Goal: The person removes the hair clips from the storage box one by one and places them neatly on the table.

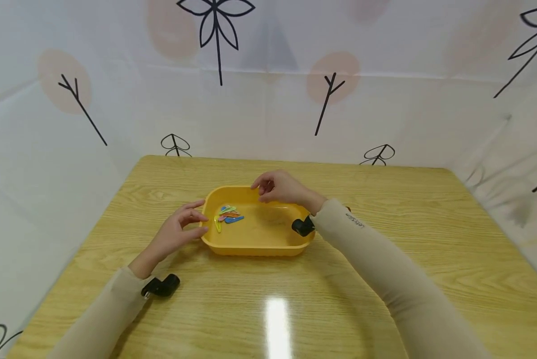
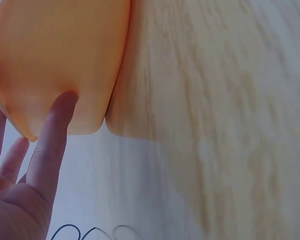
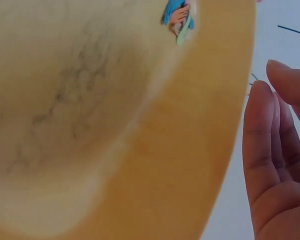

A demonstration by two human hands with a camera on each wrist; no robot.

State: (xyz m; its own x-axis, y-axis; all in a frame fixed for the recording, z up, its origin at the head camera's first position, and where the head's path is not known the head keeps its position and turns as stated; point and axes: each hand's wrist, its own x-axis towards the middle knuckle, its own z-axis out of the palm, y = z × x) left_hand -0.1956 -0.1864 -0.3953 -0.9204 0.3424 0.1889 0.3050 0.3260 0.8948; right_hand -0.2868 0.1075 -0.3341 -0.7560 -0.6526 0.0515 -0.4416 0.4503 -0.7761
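Observation:
A yellow plastic tray (image 1: 259, 251) with rounded corners and raised walls lies on the table. Several small snap hair clips (image 1: 229, 214) in blue, green, yellow, orange and pink lie in a loose pile at its left end. At the tray's left end, my left hand (image 1: 178, 229) has its fingers spread, with a fingertip (image 2: 65, 102) touching the outer wall. My right hand (image 1: 283, 187) is over the far rim, fingers loosely bent and thumb apart from them. Nothing shows between the right fingers (image 3: 260, 130). The right forearm hides the tray's right end.
The wooden table (image 1: 250, 299) extends on all sides of the tray. A pale patterned cloth (image 1: 268, 114) hangs behind its far edge. A small reddish thing (image 1: 348, 209) peeks out behind the right sleeve, mostly hidden. Black wrist cameras (image 1: 161, 286) jut from both sleeves.

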